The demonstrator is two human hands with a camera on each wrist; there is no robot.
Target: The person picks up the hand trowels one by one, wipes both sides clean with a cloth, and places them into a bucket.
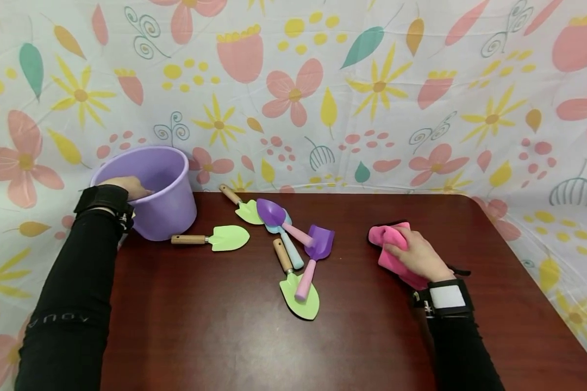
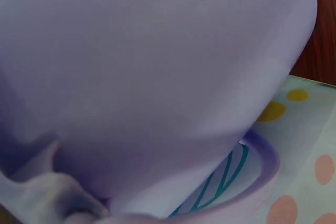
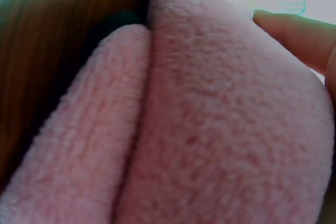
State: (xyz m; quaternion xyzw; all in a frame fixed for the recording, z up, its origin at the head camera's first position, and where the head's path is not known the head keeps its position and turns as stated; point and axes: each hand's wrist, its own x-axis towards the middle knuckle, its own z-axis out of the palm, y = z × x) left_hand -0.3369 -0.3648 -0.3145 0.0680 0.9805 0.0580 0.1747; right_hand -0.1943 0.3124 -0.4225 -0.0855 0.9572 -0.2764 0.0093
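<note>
At the left, a lavender plastic bucket (image 1: 168, 209) stands at the table's far left edge. My left hand (image 1: 129, 187) grips its near-left rim, the fingers reaching over into the bucket and largely hidden. In the left wrist view the bucket wall (image 2: 157, 77) fills most of the frame, with a purple loop-shaped handle (image 2: 270, 163) below it. On the right side of the table my right hand (image 1: 423, 258) holds a bunched pink fuzzy cloth (image 1: 393, 244). Close up, the cloth (image 3: 226, 108) shows folded, with a finger (image 3: 302, 35) along its right edge.
Several small garden tools lie mid-table: a green trowel (image 1: 229, 238) beside the bucket, another green trowel (image 1: 300, 301) nearer me, a third green trowel (image 1: 249, 212) behind, a purple spade (image 1: 320, 241), a purple scoop (image 1: 270, 212) and a light-blue tool (image 1: 292, 250). A flower-print sheet (image 1: 293, 136) hangs behind.
</note>
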